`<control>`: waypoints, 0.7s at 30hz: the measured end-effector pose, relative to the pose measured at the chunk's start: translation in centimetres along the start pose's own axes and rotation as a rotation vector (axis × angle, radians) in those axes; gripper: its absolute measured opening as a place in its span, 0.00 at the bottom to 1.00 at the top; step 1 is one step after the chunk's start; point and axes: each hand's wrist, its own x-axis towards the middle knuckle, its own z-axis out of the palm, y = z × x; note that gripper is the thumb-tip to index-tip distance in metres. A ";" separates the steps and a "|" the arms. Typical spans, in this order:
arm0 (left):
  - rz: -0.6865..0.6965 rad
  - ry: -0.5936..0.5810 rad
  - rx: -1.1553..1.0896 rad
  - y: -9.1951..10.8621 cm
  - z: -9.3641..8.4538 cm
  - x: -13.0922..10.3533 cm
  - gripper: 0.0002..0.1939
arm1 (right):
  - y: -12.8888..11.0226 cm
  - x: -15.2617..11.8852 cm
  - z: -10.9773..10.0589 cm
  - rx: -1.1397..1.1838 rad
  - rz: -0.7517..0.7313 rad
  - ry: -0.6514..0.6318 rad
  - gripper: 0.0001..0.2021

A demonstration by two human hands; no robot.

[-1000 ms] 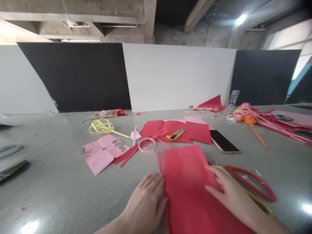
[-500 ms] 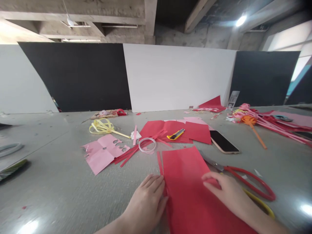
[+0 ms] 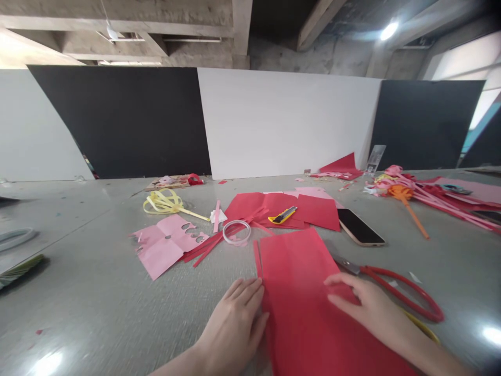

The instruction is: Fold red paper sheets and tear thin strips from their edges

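A large red sheet of paper (image 3: 297, 292) lies on the grey table between my hands. Along its left edge runs a narrow red strip (image 3: 257, 258). My left hand (image 3: 237, 318) lies flat on the table, fingers stretched, with its fingertips at the strip and the sheet's left edge. My right hand (image 3: 360, 303) is over the sheet's right side, thumb and fingers apart, nothing between them. Red-handled scissors (image 3: 403, 287) lie to the right, their blades partly hidden by the sheet.
Beyond the sheet lie a yellow cutter (image 3: 282, 215), a tape ring (image 3: 236, 233), a phone (image 3: 360, 227) and smaller red sheets (image 3: 319, 210). Pink cut paper (image 3: 166, 245) and a yellow ribbon loop (image 3: 164, 202) are at left; an orange paper flower (image 3: 401, 193) is at right.
The red sheet's far edge has shifted slightly away from me. My right hand has opened a little more and moved slightly right; my left hand is almost unmoved.
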 end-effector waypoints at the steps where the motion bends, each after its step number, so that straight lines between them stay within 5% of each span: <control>1: 0.000 0.013 -0.008 0.0 0.0 0.0 0.19 | -0.1 0.0 -0.1 0.005 0.012 -0.012 0.10; 9: 0.109 0.051 -0.124 0.3 -0.5 0.2 0.09 | 0.1 0.3 -0.2 0.013 -0.065 0.021 0.13; 21: 0.158 0.093 -0.044 0.8 -0.8 0.1 0.10 | 0.2 0.1 0.4 -0.050 -0.062 0.100 0.09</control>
